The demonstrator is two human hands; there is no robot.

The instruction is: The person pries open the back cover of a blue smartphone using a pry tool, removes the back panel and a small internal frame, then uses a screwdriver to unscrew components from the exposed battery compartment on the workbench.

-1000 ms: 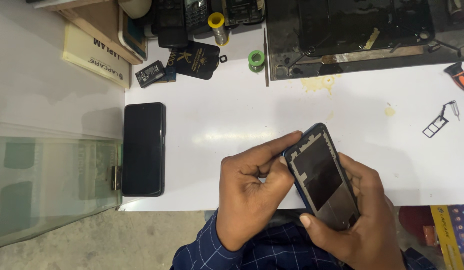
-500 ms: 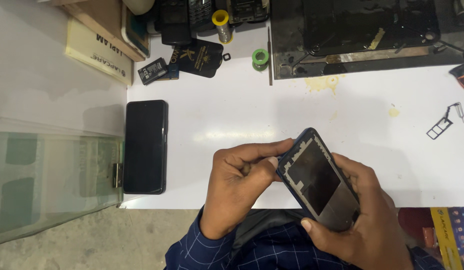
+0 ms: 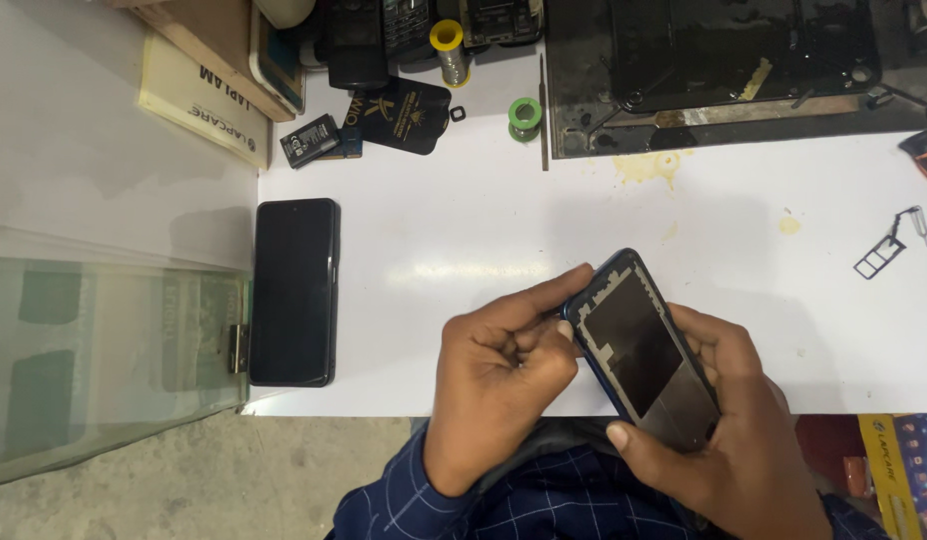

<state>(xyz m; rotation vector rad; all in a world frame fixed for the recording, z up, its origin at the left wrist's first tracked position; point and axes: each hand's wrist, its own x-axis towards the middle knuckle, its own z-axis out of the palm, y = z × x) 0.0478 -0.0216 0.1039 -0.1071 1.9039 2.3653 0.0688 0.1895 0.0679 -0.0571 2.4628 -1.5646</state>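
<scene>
Head view, looking straight down, and two hands are at work on one phone frame [image 3: 641,345] at the near edge of the white table [image 3: 464,240]. Right hand [image 3: 729,450] cradles the frame from below, fingers wrapped around its far side, thumb pressed on the lower corner, so that is a firm grasp. The frame tilts, top end pointing up and left, its open inside facing the camera: blue rim, dark panel, a paler metal patch at the bottom.

Left hand [image 3: 499,385] is curled tight, fingertips pinched right against the frame's upper left edge. It may be gripping some small tool there, but the view is too poor to tell; what's clear is that the fingers are clenched and touching the rim.

Count the rest. One whole black phone [image 3: 295,291] lies flat, screen dark, well to the left, close by the table's left edge. One black mat [image 3: 724,70] sits at the far side with bits of hardware on it. Two spools near it: one green [image 3: 525,116], one yellow-capped [image 3: 447,45]. One small battery [image 3: 310,140] beside a black packet [image 3: 404,115]. One card tray [image 3: 881,257] over on the right, with a pin just beside it. One orange handle [image 3: 924,155] pokes in at the right edge. One glass panel [image 3: 104,360] stands left of the table. Both sleeves are blue check.
</scene>
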